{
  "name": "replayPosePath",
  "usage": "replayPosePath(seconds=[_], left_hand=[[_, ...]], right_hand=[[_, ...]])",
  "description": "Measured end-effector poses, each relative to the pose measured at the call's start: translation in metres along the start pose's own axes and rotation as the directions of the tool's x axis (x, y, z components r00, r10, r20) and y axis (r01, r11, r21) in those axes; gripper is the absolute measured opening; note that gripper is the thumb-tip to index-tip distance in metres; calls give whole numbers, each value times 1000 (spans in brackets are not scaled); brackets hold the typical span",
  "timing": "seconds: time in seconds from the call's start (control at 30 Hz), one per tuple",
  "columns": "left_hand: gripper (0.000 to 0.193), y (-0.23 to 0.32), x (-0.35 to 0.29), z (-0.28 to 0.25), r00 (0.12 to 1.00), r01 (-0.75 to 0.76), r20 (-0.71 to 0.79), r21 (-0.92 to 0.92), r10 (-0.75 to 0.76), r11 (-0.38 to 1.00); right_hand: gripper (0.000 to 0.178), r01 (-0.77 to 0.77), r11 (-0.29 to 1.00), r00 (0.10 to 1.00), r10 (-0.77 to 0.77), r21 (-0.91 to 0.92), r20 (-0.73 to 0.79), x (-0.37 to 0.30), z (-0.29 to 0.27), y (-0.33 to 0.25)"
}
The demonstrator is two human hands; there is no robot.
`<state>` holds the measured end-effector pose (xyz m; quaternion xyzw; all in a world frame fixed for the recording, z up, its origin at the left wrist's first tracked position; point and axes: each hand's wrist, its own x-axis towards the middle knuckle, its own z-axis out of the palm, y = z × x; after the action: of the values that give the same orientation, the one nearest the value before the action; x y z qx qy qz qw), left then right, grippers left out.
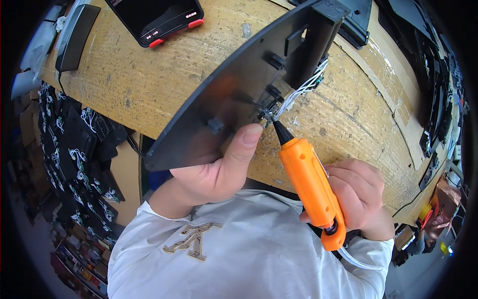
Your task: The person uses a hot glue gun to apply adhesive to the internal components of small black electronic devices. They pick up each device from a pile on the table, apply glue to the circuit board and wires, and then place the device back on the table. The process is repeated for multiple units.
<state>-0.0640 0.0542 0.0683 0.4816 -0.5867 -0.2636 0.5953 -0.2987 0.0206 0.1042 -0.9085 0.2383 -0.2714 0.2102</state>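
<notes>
My left hand (pixel 219 164) grips a black plastic panel (pixel 199 114) by its lower part, thumb on the inner face and the other fingers hidden behind it. The panel is tilted up off the table. White wires (pixel 303 89) run along its inner side to a small connector area (pixel 269 109) near my thumb. In my right hand (pixel 356 192) is an orange hot glue gun (pixel 311 182), fingers wrapped round its body. Its dark nozzle (pixel 283 131) points up at the connector area, touching it or very close. A pale cord (pixel 358 261) trails from the gun's rear.
A worn wooden table (pixel 134 74) lies beneath. At the back left are a phone-like device (pixel 154 20) with red corners and a black bar-shaped box (pixel 77 37). Several black parts with white wires (pixel 74 159) pile up at the left. More black panels (pixel 423 55) lie at the right.
</notes>
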Motion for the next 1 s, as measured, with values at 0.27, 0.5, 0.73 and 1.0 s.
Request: replayPosePath(seconds=[0.27, 0.5, 0.73, 1.0], left_hand=[[39, 0, 2, -2, 1000, 6, -6, 58, -6, 998], [34, 4, 4, 1, 996, 78, -53, 9, -77, 997], [24, 10, 2, 0, 978, 199, -57, -7, -199, 980], [18, 13, 14, -3, 963, 263, -43, -89, -268, 961]], right_hand=[[49, 66, 996, 998, -64, -60, 22, -5, 0, 1], [21, 38, 998, 999, -40, -45, -33, -3, 4, -2], [25, 84, 988, 995, -91, -131, -47, -4, 9, -2], [25, 127, 956, 991, -136, -265, -13, -2, 9, -4]])
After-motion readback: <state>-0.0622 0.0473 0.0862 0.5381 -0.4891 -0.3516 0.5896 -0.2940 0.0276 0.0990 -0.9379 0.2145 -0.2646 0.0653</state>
